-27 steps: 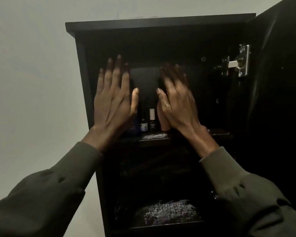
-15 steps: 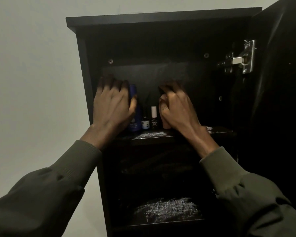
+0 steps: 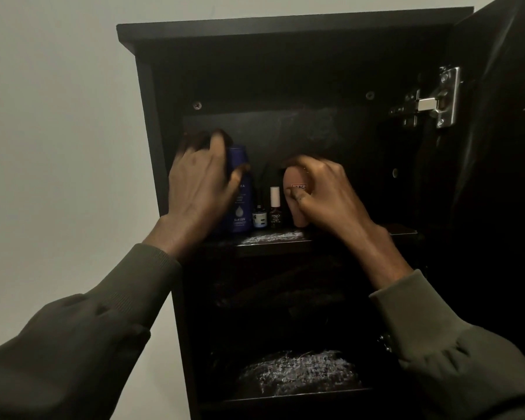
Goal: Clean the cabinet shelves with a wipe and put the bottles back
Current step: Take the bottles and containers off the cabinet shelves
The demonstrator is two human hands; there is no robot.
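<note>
The task looks barely begun: white dust still lies on the upper shelf (image 3: pixel 270 237) and lower shelf (image 3: pixel 297 377), and no wipe is visible. At frame centre, the left hand (image 3: pixel 197 189) curls round the blue lotion bottle (image 3: pixel 239 201); the right hand (image 3: pixel 325 195) grips the pink bottle (image 3: pixel 294 189). Two small nail-polish bottles (image 3: pixel 267 212) stand between them.

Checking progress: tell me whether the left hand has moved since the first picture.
Yes. The left hand has dropped from the cabinet's upper back panel to grip the blue bottle on the shelf.
</note>
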